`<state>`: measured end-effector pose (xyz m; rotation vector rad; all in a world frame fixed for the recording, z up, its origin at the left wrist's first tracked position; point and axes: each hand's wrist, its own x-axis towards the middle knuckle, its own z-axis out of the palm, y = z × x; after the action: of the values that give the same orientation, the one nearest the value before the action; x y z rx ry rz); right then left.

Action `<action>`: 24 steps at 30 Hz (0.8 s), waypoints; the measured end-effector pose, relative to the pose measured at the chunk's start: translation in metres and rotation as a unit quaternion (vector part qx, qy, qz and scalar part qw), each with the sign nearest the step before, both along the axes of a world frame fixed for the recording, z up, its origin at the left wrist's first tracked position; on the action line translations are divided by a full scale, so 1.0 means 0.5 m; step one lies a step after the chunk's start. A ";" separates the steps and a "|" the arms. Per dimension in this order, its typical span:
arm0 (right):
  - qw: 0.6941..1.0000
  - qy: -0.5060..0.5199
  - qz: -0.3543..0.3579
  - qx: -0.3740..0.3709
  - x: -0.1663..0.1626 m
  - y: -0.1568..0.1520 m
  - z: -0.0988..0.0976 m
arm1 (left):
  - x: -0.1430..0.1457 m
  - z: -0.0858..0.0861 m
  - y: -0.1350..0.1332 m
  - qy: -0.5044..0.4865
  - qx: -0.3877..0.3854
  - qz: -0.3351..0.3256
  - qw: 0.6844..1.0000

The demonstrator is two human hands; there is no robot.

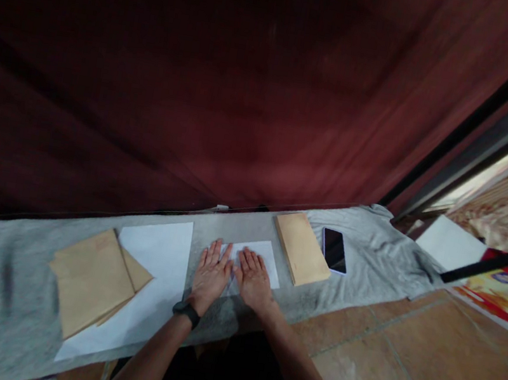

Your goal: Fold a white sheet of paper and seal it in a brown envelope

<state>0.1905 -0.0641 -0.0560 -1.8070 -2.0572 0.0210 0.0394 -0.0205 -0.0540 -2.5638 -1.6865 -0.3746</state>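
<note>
A small white sheet of paper [273, 273] lies on the grey cloth in front of me, partly covered by my hands. My left hand [211, 274], with a dark band on its wrist, rests flat at the sheet's left edge, fingers stretched out. Flat on the sheet's middle is my right hand [254, 280], its fingers extended and thumb close to the left one. Just to the right sits a stack of brown envelopes [302, 249]. On the left, several more brown envelopes [95, 280] lie loosely overlapped on large white paper [157, 284].
A phone [335, 251] lies right of the envelope stack. The grey cloth [368, 259] covers a long narrow surface, wrinkled at its right end. Behind it hangs a dark red curtain [255, 119]. A white box [450, 243] and tiled floor [399, 367] are to the right.
</note>
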 end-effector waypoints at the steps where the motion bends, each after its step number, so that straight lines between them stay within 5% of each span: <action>1: 1.000 -0.003 -0.004 0.002 0.001 0.003 -0.002 | 0.000 0.000 0.000 0.001 0.001 0.002 1.000; 9: 0.995 -0.020 -0.094 0.002 0.065 0.006 -0.014 | 0.003 -0.002 0.002 0.027 -0.002 0.011 1.000; 17: 0.993 -0.031 -0.111 0.014 0.070 0.006 -0.021 | -0.005 0.003 -0.010 -0.003 0.011 0.003 1.000; 24: 0.991 -0.045 -0.119 0.028 0.069 0.006 -0.027 | 0.004 -0.006 -0.097 -0.012 0.014 -0.127 0.992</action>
<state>0.2251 -0.0609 -0.0693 -2.0396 -1.8656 -0.1848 0.0416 -0.0689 -0.0570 -2.7687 -1.3523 -0.4380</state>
